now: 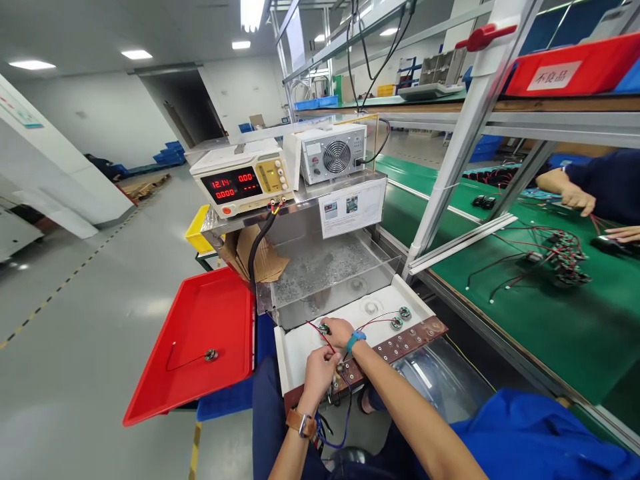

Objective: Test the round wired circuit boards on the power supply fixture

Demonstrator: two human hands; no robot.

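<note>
My right hand [339,333], with a blue band at the wrist, is closed on a small round circuit board [325,329] above the white work tray [296,353]. Fingertips of my left hand [319,375], which wears a brown-strapped watch, are pinched on the board's red wire [327,342]. This pinch sits just above the brown strip [390,351] with metal studs along the tray's front edge. Two more round circuit boards, one [397,323] nearer and one [405,313] farther, lie with their wires at the tray's right end.
A red tray [235,293] at left holds one wired round board [211,355]. A lit power supply [245,179] stands on the metal shelf behind a clear panel [345,293]. On the green bench [540,333] at right, a co-worker's hand [577,199] is near wired boards [565,257].
</note>
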